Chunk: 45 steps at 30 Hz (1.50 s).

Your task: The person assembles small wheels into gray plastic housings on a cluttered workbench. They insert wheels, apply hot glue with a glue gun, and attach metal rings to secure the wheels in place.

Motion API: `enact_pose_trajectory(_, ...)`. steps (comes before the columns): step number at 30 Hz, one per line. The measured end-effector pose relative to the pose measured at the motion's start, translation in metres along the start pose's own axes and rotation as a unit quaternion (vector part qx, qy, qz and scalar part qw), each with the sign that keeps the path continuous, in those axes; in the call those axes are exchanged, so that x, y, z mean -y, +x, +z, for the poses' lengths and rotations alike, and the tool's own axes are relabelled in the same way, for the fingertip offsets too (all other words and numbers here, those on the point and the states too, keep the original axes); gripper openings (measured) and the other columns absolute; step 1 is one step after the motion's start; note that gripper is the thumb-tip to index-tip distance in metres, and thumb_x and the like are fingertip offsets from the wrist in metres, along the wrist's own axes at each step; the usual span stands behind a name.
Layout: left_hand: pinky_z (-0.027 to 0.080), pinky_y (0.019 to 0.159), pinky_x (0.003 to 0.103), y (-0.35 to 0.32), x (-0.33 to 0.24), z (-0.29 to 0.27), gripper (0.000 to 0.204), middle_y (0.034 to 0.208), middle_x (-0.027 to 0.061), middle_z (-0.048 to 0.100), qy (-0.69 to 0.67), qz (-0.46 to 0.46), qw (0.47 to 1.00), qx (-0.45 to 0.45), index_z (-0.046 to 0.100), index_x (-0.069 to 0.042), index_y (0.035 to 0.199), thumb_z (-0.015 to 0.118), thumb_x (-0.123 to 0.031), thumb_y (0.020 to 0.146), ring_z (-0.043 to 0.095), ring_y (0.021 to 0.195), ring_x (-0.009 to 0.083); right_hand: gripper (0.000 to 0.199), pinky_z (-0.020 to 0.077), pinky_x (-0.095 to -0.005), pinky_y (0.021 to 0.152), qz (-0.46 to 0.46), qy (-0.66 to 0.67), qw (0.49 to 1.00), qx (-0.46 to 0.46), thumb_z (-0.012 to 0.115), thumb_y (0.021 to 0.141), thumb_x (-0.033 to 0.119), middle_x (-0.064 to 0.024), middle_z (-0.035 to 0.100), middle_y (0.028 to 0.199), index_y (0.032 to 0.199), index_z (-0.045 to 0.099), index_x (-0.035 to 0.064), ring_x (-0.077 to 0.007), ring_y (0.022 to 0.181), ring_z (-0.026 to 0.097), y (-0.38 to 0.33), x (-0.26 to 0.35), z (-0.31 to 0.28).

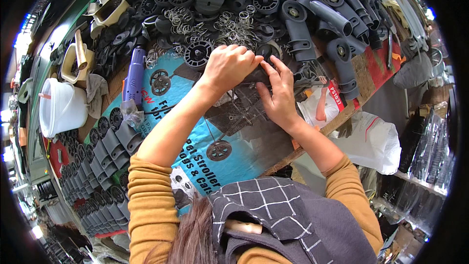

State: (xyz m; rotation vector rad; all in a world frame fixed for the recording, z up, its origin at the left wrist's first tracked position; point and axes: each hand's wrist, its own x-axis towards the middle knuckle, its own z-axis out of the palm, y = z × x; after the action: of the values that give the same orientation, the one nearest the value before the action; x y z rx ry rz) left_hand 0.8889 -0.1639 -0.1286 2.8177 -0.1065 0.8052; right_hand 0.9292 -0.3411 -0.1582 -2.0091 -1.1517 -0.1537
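Observation:
Over the middle of the bench, my left hand (230, 67) is closed like a fist, knuckles up. Whatever it grips is hidden under its fingers. Close beside it, my right hand (279, 90) curls its thumb and fingers around something dark that I cannot make out. The two hands meet at their fingertips. A black spoked wheel (199, 55) lies just left of my left hand. Beyond the hands sits a loose pile of metal coil springs (234, 29). Grey plastic leg fittings (299, 34) lie to the right of the springs.
A purple power tool (134, 76) lies left of my arm on a blue printed sheet (171, 100). Rows of grey fittings (105, 154) stand at the left. A white bucket (61, 107) and a cream container (73, 68) with a hammer (80, 51) are farther left. A white bag (373, 142) hangs at right.

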Motion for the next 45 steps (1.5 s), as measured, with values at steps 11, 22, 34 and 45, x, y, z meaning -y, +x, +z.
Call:
enact_pose_trajectory(11, 0.04, 0.057, 0.025, 0.007, 0.014, -0.021, 0.054, 0.06, -0.0031, 0.047, -0.55, -0.378, 0.725, -0.17, 0.047, -0.012, 0.064, 0.046, -0.051, 0.1, 0.047, 0.059, 0.0087, 0.065, 0.0265, -0.0446, 0.111, -0.053, 0.148, 0.986, -0.05, 0.051, 0.097, 0.043, -0.0226, 0.037, 0.144, 0.142, 0.038, -0.0019, -0.0376, 0.134, 0.035, 0.018, 0.03, 0.012)
enact_pose_trajectory(22, 0.03, 0.107, 0.035, -0.062, -0.002, -0.101, 0.046, 0.127, 0.0067, 0.063, -0.581, -0.44, 0.654, -0.201, 0.06, -0.009, 0.126, 0.038, -0.042, 0.104, 0.053, 0.119, 0.0138, 0.062, 0.0301, -0.0477, 0.105, -0.173, 0.003, 0.985, 0.001, 0.062, 0.089, 0.044, -0.0175, 0.045, 0.138, 0.136, 0.051, 0.0043, -0.0342, 0.126, 0.041, 0.064, 0.028, 0.045)
enact_pose_trajectory(34, 0.043, 0.102, 0.045, -0.223, 0.018, -0.181, 0.061, 0.135, 0.0226, 0.046, 0.061, -0.508, 0.859, -0.022, 0.049, -0.002, 0.129, 0.07, -0.038, 0.084, 0.046, 0.125, 0.0364, 0.017, 0.0307, -0.0421, 0.098, -0.306, 0.025, 0.951, 0.038, 0.076, 0.078, 0.022, -0.0054, 0.057, 0.124, 0.09, 0.069, 0.0127, -0.0258, 0.121, 0.046, 0.063, 0.09, 0.096)
enact_pose_trajectory(45, 0.033, 0.107, 0.052, -0.2, -0.057, -0.184, 0.069, 0.14, 0.0188, 0.028, 0.044, -0.408, 0.912, -0.03, 0.043, -0.009, 0.131, 0.07, -0.023, 0.069, 0.03, 0.129, 0.0413, 0.009, 0.0377, -0.0399, 0.09, -0.27, 0.004, 0.962, 0.044, 0.074, 0.077, 0.019, -0.0034, 0.065, 0.103, 0.079, 0.07, 0.0118, -0.024, 0.104, 0.055, 0.054, 0.08, 0.038)
